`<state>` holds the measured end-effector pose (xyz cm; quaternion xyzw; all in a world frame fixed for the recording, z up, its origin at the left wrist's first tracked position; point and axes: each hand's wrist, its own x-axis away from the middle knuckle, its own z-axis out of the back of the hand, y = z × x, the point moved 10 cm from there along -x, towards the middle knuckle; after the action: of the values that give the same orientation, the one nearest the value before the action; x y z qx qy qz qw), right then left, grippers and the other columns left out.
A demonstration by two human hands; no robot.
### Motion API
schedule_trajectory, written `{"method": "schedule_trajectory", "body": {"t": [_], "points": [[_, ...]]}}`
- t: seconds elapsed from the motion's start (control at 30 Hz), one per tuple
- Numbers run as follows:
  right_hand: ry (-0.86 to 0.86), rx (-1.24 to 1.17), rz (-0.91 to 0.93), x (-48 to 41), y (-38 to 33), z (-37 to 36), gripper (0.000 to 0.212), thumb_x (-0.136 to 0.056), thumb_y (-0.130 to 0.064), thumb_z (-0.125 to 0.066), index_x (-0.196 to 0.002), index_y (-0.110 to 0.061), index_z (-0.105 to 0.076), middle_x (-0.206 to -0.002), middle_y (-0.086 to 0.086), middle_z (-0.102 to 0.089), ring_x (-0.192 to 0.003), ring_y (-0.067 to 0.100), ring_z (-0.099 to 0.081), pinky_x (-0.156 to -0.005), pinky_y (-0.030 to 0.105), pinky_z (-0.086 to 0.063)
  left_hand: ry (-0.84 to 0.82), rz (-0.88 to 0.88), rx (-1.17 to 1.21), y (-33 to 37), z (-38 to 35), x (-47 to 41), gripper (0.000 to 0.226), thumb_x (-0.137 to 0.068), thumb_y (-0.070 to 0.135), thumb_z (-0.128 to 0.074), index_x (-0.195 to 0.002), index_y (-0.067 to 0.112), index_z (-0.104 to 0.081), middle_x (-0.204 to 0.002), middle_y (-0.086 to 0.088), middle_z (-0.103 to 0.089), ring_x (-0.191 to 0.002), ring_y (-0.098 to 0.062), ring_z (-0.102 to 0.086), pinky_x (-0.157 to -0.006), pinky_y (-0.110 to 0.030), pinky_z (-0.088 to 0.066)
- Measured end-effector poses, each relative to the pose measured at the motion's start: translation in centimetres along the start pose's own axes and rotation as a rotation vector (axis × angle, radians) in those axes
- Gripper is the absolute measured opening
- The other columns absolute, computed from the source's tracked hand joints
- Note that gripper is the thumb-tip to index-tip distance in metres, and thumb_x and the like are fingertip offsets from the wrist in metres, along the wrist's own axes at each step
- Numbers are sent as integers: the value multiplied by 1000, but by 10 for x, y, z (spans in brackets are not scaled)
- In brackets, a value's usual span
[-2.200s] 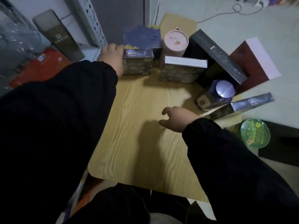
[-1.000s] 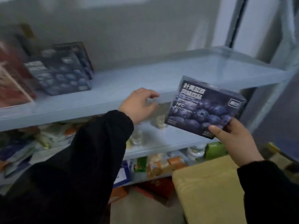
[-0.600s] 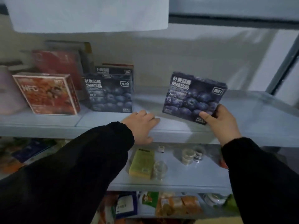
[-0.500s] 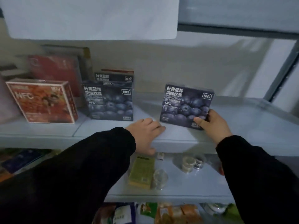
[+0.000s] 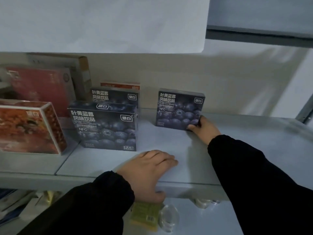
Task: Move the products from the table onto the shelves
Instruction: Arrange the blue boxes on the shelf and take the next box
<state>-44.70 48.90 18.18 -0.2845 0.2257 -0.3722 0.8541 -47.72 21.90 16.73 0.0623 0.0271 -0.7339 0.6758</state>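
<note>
A dark blueberry drink box [image 5: 178, 109] stands upright on the pale blue shelf [image 5: 169, 143], toward the back. My right hand [image 5: 202, 128] grips its lower right corner, thumb on the front face. My left hand [image 5: 149, 168] rests flat on the shelf's front edge, fingers straight, holding nothing. Two more blueberry boxes stand to the left, one in front [image 5: 105, 126] and one behind it [image 5: 115, 96].
Red boxes [image 5: 28, 128] stand at the shelf's left end, with a larger red box [image 5: 40, 83] and a cardboard box behind. The lower shelf holds a yellow packet [image 5: 145, 216] and a clear cup [image 5: 169, 217]. Bare shelf stretches to the right.
My right hand carried the blueberry box from the table up to the shelf and has set it down upright further back. My left hand stayed on the shelf edge.
</note>
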Motion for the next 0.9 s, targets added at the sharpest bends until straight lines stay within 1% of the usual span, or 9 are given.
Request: {"method": "schedule_trajectory", "body": {"t": [0.1,0.2,0.27,0.33,0.4,0.47,0.57,0.73,0.9], "points": [[-24,-2,38,-24,-8,-13,40,-94,-34,-70,-126,-16,-54,-106,0,-61,-103,24,-61,-82,30,-42,-13,27,9,0,1,1,90,-79,60,-54,-157,37,-16,-161,13,-18,-148,-7,-12,-122,-33,-14],[-43,0,89,-49,-10,-24,47,-93,-39,-71,-129,-15,-54,-116,4,-67,-108,27,-63,-86,32,-46,-3,47,8,-1,3,0,90,-76,60,-55,-155,36,-20,-160,12,-23,-148,-9,-18,-121,-34,-19],[-51,25,106,-61,-11,-30,49,-93,-43,-70,-131,-15,-54,-124,8,-67,-110,28,-63,-87,33,-46,2,67,6,-2,3,0,91,-75,59,-59,-155,36,-22,-159,12,-26,-148,-9,-20,-120,-34,-21],[-53,20,110,-69,-9,-34,49,-92,-45,-69,-130,-19,-55,-126,6,-67,-112,28,-63,-90,34,-47,7,76,22,-2,3,0,91,-74,56,-64,-154,34,-27,-159,11,-29,-147,-9,-24,-119,-34,-23],[-52,27,110,-72,-7,-35,47,-91,-51,-68,-127,-23,-55,-128,4,-67,-113,27,-64,-96,38,-50,22,77,38,-1,4,1,91,-73,54,-68,-153,32,-31,-157,9,-34,-146,-11,-29,-118,-35,-26],[-56,54,108,-73,-6,-36,48,-91,-53,-67,-127,-23,-55,-128,6,-67,-114,29,-64,-96,41,-50,24,74,40,-1,4,1,91,-72,54,-70,-153,30,-33,-157,8,-36,-145,-12,-32,-118,-35,-26],[-47,78,116,-71,-10,-34,48,-92,-51,-66,-127,-21,-54,-127,7,-67,-113,31,-64,-93,41,-50,24,70,42,1,6,0,92,-71,54,-70,-152,31,-34,-156,8,-35,-144,-11,-31,-119,-32,-24],[-45,63,88,-71,-7,-37,51,-92,-53,-65,-131,-23,-54,-125,6,-68,-112,30,-64,-96,42,-50,68,69,62,-2,10,2,94,-69,54,-74,-152,33,-36,-155,12,-36,-143,-6,-31,-118,-17,-12],[-52,82,107,-66,-10,-35,45,-93,-52,-65,-126,-24,-55,-125,3,-70,-113,26,-66,-96,39,-51,35,82,62,-3,10,2,94,-73,56,-72,-154,37,-30,-158,16,-31,-145,-1,-22,-115,-11,-1]]}}
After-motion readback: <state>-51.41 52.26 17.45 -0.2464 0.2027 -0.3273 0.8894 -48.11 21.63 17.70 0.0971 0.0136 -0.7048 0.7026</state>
